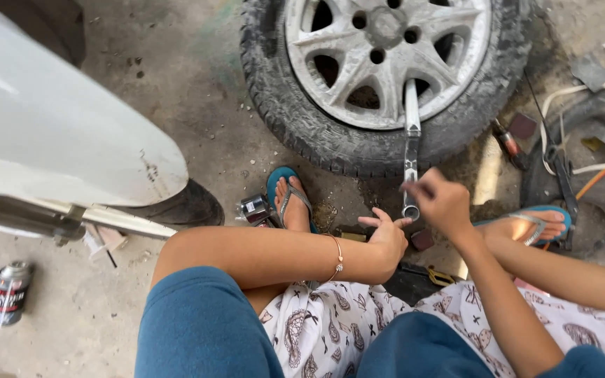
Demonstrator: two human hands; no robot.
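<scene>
Right hand [441, 201] grips wrench [411, 150] tight, left hand [386, 234] open beside it; wrench could slip off wheel [386, 59] & hit toes

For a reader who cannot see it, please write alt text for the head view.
A seated person's right hand and left hand meet at the lower end of a metal wrench that leans on a wheel lying on the concrete floor. A spray can lies at the left, beside a white car body.

A small cylindrical metal spray can [8, 295] with a silver top and a black, red and white label lies on the concrete floor [71, 315] at lower left.
</scene>
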